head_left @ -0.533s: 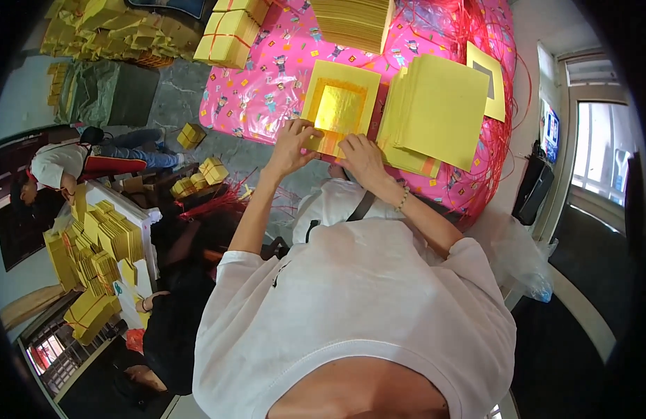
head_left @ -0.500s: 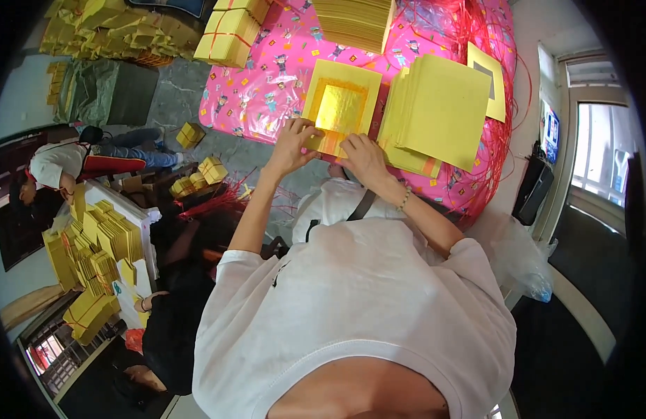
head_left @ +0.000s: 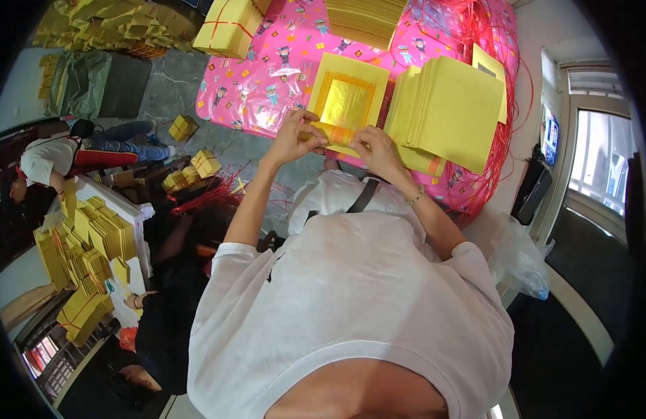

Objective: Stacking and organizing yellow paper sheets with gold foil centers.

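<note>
Two hands working at the near edge of a yellow sheet with a gold foil square [head_left: 345,105], lying flat on the bench under a pink patterned cloth [head_left: 267,84]. Left hand [head_left: 295,136] curling its fingers closed, pinching the sheet's near left edge between thumb and fingertips. Right hand [head_left: 375,148] likewise closing over the near right edge, fingers bent down onto the paper, a thin bracelet showing at the wrist. Meeting almost thumb to thumb, both hands gripping the same sheet.

Just to the right of the right hand, sitting fanned and slightly askew, a thick stack of plain yellow sheets [head_left: 452,112]. Beyond both hands, at the far edge of the cloth, resting a stack of darker gold sheets [head_left: 365,21]. Far beyond the left hand, lying a tied yellow bundle [head_left: 228,28]. Trailing around the right side of the cloth, loose red string [head_left: 508,140]. Left of the left hand, down on the floor, sitting small yellow bundles [head_left: 197,167]. Farther left still, another person [head_left: 57,157] crouching beside more yellow stacks [head_left: 92,244].
</note>
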{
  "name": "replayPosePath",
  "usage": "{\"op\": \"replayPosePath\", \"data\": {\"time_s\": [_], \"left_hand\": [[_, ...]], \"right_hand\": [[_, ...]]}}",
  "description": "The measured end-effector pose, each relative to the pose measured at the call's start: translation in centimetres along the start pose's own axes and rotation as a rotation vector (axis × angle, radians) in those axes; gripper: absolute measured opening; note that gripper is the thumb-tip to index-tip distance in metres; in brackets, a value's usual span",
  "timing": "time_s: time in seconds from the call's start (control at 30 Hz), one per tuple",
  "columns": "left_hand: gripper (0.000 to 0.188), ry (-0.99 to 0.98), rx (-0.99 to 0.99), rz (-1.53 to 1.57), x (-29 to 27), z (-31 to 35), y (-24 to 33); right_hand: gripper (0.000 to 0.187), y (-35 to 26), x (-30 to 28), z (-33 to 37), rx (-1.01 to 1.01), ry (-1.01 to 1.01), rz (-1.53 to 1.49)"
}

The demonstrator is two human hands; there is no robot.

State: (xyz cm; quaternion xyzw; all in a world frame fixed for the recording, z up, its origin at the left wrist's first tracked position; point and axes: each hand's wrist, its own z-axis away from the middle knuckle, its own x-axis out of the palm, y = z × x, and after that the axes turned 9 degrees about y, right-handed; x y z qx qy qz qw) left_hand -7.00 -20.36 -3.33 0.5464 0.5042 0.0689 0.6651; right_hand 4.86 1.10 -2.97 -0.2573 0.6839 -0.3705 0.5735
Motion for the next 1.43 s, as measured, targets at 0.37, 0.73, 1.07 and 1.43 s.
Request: {"op": "replayPosePath", "data": {"time_s": [0.37,0.73,1.07,1.43], "left_hand": [[0.015,0.029,-0.02,0.022,0.3,-0.2,-0.3],[0.031,-0.055,0.205,-0.279,-0.8,-1.7,3.6],[0.03,0.046,0.204,-0.229,-0.9,-3.6,3.1],[0.034,0.043,-0.329,0.608,-6.0,-0.1,4.0]], "right_hand": [[0.018,-0.8,-0.4,-0.5,0.072,-0.054,0.013],[0.015,-2.1,-0.9,-0.3,0.023,0.041,0.017],[0.042,-6.2,-2.2,-0.2,-0.127,0.369,0.016],[0.093,-4.8,-0.6,-1.7,-0.034,0.231,-0.436]]}}
